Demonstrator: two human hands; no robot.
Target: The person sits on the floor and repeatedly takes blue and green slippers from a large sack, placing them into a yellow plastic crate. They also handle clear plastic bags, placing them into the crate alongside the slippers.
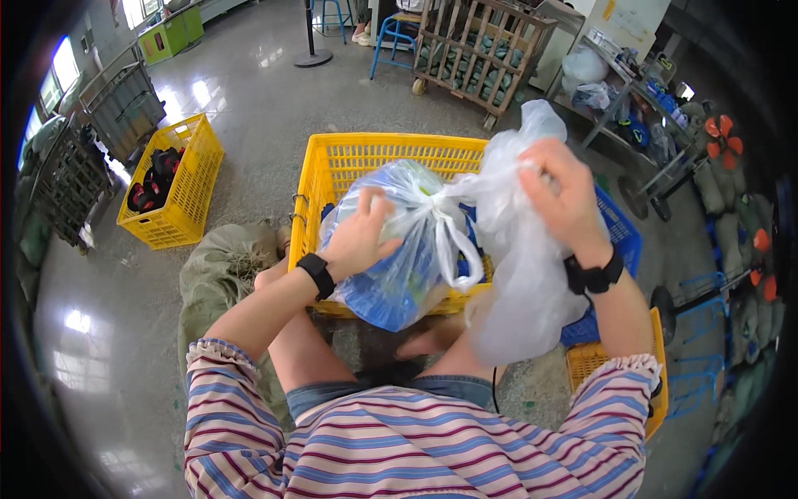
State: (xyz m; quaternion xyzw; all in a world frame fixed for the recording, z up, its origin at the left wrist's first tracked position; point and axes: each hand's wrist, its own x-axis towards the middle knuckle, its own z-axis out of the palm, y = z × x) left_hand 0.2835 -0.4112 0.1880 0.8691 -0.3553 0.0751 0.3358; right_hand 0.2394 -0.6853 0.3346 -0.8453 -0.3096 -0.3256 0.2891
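Observation:
A clear plastic bag (399, 287), knotted at its top and filled with blue things, sits at the near part of a yellow crate (395, 143) before my knees. My left hand (363, 237) lies against its left side, fingers spread. What exactly is inside the bag is not plain through the film. My right hand (565, 195), closed and slightly blurred, grips a crumpled whitish plastic bag (532, 312) that hangs down beside the crate's right side. The crumpled bag meets the knot of the full one; whether the two are joined, I cannot tell.
At the left stands another yellow crate (193, 187) with black and red things, and a green sack (220, 279) slumps near my left leg. A blue crate (617, 229) and a yellow one (657, 378) are at the right. Farther back are a wooden cart (482, 58) and metal shelves (615, 104).

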